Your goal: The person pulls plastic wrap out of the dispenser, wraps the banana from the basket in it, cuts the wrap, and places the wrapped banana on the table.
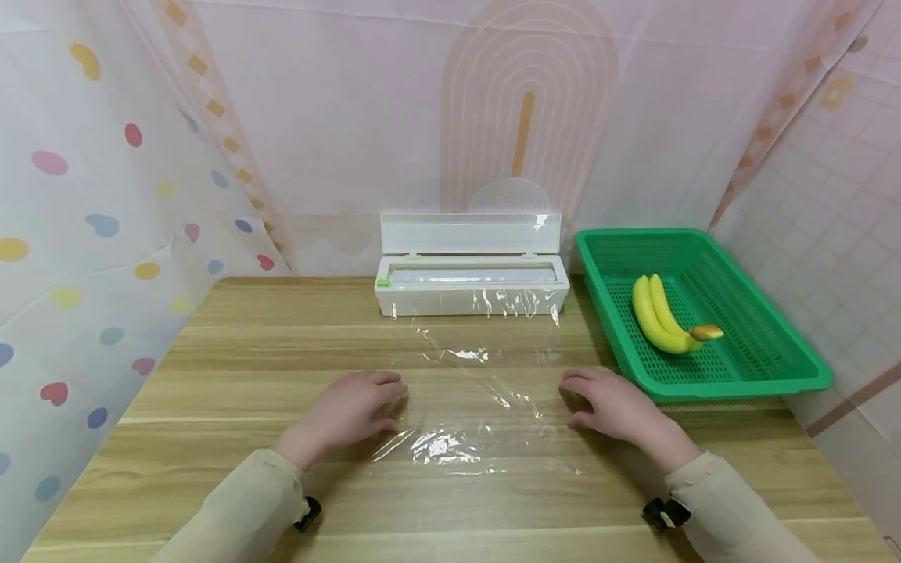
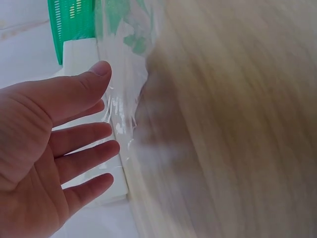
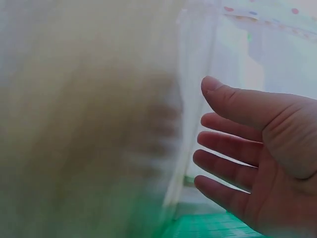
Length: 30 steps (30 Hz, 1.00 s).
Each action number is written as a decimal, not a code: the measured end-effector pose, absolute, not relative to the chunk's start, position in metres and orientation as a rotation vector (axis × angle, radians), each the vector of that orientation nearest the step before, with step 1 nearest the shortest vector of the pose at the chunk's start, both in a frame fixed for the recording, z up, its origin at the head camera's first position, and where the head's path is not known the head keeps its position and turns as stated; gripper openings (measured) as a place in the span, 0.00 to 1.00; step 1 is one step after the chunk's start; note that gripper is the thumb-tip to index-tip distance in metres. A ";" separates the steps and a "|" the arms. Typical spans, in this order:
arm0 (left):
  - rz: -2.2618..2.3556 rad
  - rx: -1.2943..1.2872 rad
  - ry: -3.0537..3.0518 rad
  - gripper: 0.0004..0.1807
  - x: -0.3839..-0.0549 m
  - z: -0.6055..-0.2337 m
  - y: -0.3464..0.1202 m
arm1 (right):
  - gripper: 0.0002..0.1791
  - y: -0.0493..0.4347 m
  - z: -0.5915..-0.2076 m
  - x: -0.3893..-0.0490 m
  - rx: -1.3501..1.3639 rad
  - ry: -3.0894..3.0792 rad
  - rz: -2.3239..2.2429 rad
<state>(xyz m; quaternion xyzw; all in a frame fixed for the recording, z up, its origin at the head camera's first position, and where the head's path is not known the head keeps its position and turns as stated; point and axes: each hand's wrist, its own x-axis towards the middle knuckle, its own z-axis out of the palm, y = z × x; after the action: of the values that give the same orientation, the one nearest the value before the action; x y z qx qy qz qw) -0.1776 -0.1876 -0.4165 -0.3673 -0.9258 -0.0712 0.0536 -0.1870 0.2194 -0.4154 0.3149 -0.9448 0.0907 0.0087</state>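
Observation:
A sheet of clear plastic wrap [image 1: 464,407] runs from the white wrap dispenser [image 1: 472,299] toward me across the wooden table. Its lid [image 1: 470,233] stands raised at the back, with the roll showing inside. To the left of the sheet is my left hand [image 1: 352,410], fingers relaxed and apart, holding nothing; the left wrist view shows the thumb and fingers [image 2: 89,153] spread. On the other side, my right hand [image 1: 615,407] stays beside the sheet near the basket's corner, its fingers [image 3: 228,168] loosely extended with nothing between them.
A green plastic basket [image 1: 760,385] stands at the right, holding a bunch of yellow bananas [image 1: 658,317]. Patterned curtains [image 1: 338,117] hang behind the table [image 1: 232,375] and at both sides. Dark straps show at both wrists.

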 end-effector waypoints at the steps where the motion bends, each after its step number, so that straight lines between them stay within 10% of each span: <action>1: -0.223 -1.119 -2.810 0.24 -0.179 -0.418 -0.188 | 0.26 0.220 -0.414 -0.186 0.975 -2.943 0.301; 30: -0.273 -1.076 -2.946 0.29 -0.182 -0.427 -0.194 | 0.24 0.249 -0.351 -0.172 0.784 -2.556 0.591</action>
<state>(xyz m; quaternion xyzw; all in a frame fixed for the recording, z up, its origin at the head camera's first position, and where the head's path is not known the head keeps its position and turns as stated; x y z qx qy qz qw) -0.1820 -0.1938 -0.4269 -0.3419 -0.9357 -0.0866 -0.0032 -0.1715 0.2485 -0.3511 0.2806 -0.9145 0.2114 0.2006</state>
